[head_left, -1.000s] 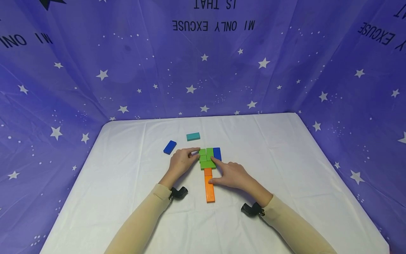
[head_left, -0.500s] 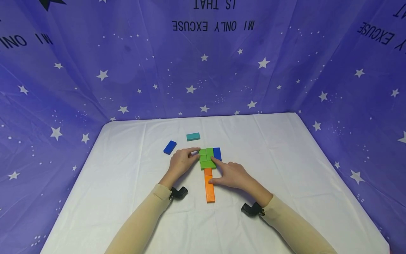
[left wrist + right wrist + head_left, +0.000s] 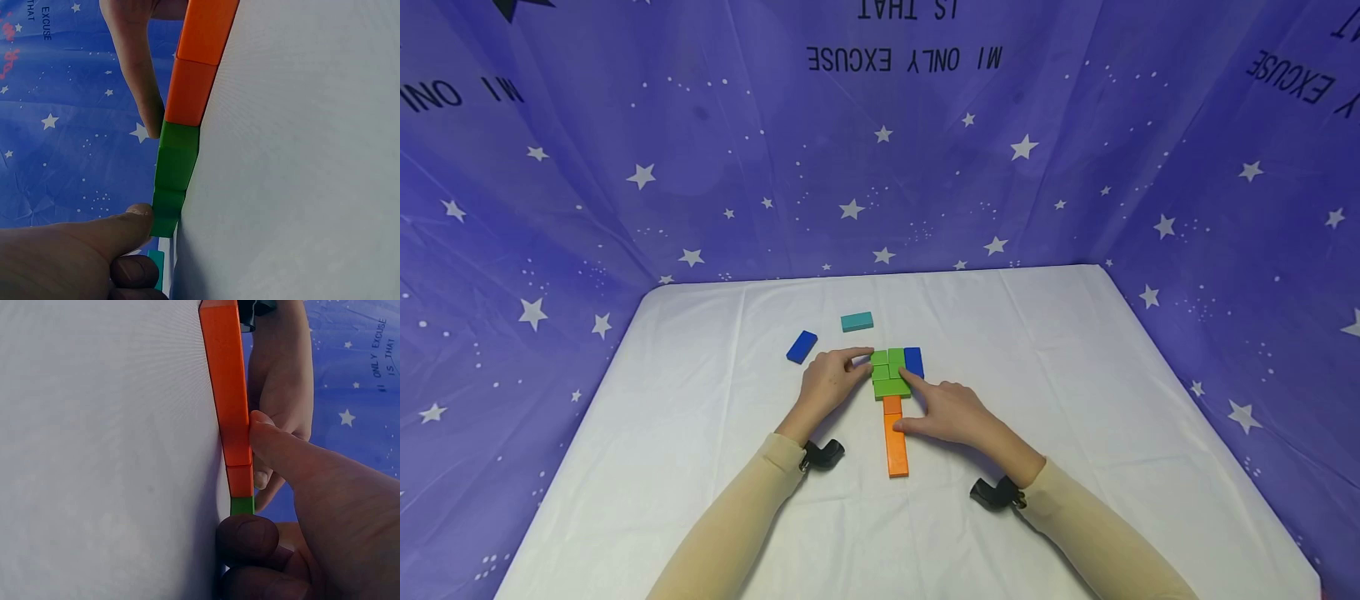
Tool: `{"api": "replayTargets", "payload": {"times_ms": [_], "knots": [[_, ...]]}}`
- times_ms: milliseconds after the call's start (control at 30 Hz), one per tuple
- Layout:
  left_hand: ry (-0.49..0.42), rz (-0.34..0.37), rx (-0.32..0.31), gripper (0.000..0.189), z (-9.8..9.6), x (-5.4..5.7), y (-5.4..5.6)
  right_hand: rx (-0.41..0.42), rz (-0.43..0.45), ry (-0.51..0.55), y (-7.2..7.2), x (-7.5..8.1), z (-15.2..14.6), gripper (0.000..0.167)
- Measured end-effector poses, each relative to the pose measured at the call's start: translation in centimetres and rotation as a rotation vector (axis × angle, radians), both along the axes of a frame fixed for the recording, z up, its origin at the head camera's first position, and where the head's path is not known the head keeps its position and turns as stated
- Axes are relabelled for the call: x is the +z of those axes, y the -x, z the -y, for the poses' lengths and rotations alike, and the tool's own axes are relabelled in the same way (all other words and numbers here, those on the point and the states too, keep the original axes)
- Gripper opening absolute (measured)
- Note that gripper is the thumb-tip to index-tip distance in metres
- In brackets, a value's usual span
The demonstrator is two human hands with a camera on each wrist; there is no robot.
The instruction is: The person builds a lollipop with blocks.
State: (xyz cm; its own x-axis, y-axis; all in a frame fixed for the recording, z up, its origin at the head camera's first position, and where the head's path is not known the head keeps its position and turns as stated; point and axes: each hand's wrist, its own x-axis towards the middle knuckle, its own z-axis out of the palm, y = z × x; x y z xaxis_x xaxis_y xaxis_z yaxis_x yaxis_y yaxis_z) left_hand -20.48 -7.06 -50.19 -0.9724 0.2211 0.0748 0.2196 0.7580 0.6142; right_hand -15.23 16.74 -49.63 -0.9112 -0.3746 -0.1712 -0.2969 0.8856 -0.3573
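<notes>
Flat green blocks (image 3: 891,388) lie edge to edge on the table, with a blue block (image 3: 913,362) along their right side. A small orange block (image 3: 892,405) and a long orange block (image 3: 897,458) run from them toward the viewer like a stem. My left hand (image 3: 829,383) touches the left edge of the green group with thumb and index fingertip, and the left wrist view shows the thumb at a green block (image 3: 177,153). Spread wide, my right hand (image 3: 953,412) rests its index fingertip on a green block and its thumb on the long orange block (image 3: 228,387).
Behind the left hand lies a separate blue block (image 3: 802,347). A teal block (image 3: 857,322) sits farther back. White cloth covers the table (image 3: 1037,333), and a purple star-printed curtain (image 3: 925,192) surrounds its far edge and sides.
</notes>
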Motion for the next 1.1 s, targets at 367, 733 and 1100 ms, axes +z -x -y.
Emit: {"api": "replayTargets", "payload": {"times_ms": [367, 733, 1100], "knots": [[0.015, 0.001, -0.013, 0.037, 0.1, 0.0, 0.1, 0.009, -0.004, 0.000, 0.0, 0.2, 0.0, 0.100], [-0.116, 0.064, -0.078, 0.050, 1.9, 0.8, 0.8, 0.005, 0.002, 0.000, 0.1, 0.0, 0.0, 0.100], [-0.218, 0.062, -0.083, 0.056, 5.2, 2.6, 1.8, 0.009, 0.003, 0.002, 0.1, -0.1, -0.1, 0.101]]}}
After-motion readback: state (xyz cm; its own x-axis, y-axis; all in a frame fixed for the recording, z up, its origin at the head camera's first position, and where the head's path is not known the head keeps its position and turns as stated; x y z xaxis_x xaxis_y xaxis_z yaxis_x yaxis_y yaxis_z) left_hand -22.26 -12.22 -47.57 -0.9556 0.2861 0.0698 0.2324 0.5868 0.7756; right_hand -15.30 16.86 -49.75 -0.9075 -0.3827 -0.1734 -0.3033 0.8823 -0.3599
